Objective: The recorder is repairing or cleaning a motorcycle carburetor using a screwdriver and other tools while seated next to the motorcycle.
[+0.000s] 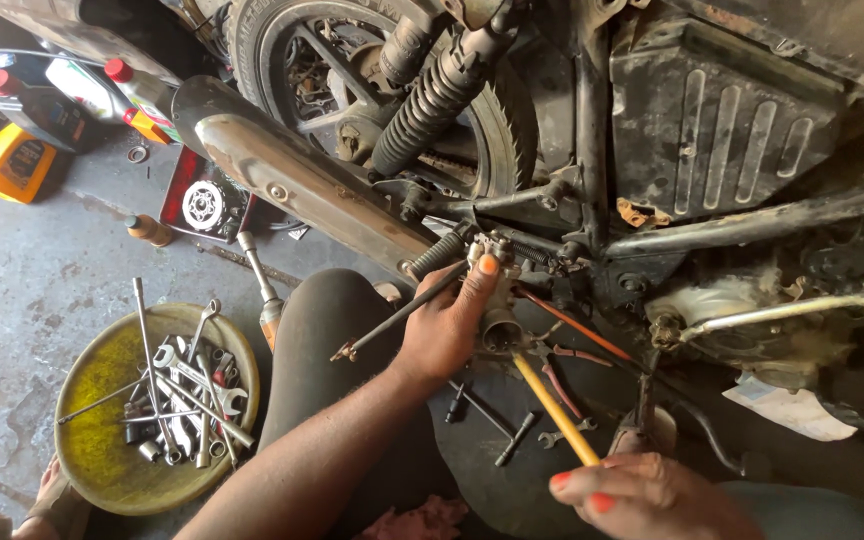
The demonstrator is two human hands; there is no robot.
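My left hand [449, 320] grips a small metal carburettor [500, 290] held beside the motorcycle's frame, thumb on top of it. A thin dark rod [392, 318] runs under that hand toward the lower left. My right hand [652, 495] at the bottom holds a screwdriver with a yellow handle [555, 408], its tip pointing up into the underside of the carburettor. The motorcycle's rear wheel [282, 50], shock spring [427, 105] and rusty exhaust pipe [302, 185] fill the top of the view.
A yellow bowl [102, 450] at lower left holds several spanners and sockets. Oil bottles [137, 95] and a yellow can [12, 165] stand at upper left. Small tools [517, 438] lie on the floor under the bike. My knee [327, 340] is bent in front. A foot [52, 495] shows at bottom left.
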